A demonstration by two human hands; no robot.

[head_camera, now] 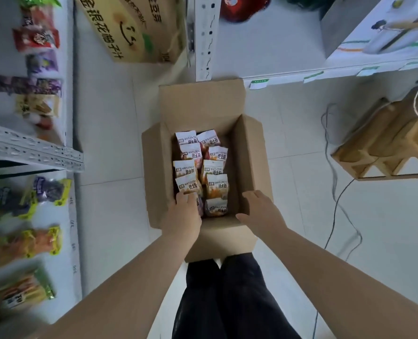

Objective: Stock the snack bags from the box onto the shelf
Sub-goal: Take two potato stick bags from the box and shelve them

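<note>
Cardboard box (252,167), flaps open, on the tiled floor (110,204) beside the white shelf (63,260). Contents: white WATUDOU snack bags (213,170), two rows. Left hand (184,214): fingers (186,197) close together, tips on the near-left bag; whether they pinch it cannot be told. Right hand (259,209): fingers loosely spread, by the box's right wall.

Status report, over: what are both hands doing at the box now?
Left hand down on near-left snack bags, grasp unclear. Right hand open over box near-right corner, holding nothing. Nothing in the way.
</note>
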